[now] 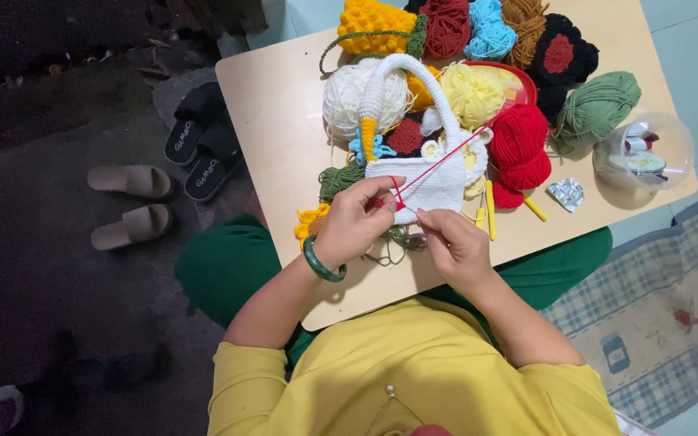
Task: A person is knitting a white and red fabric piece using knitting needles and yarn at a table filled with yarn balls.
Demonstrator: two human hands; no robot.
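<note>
Head view. A person in a yellow top and green trousers sits at a small pale worktop (276, 121) crowded with crochet goods.

Left hand (355, 222): raised just above the near part of the worktop, green bangle (321, 262) on the wrist. Its fingers (381, 194) are closed in a pinch on a red yarn strand (438, 165) and a small red piece at the fingertips; what that piece is cannot be told.

Right hand (456, 246): just beside the left, fingers closed, thumb and forefinger pinching near the lower end of the same strand. Whether a hook is held cannot be told.

The strand runs taut from the hands up and to the right, across a white crocheted bag (434, 186), toward a red yarn ball (520, 149). The bag lies flat at mid-worktop, just beyond the hands, its white handle (414, 77) arching over a white yarn ball (349, 101).

Other items noted: pale yellow yarn (472, 93) on a red plate (519, 81); green yarn ball (599, 105) at the right; a black-and-red crocheted square (559, 56) at the far edge; yellow crochet hooks (490, 210) near the right hand; a clear round container (648, 149) at the right corner.

Floor, left of the worktop: beige slippers (131, 202) and black slippers (203, 145). A checked mat (672, 323) lies at the right.
</note>
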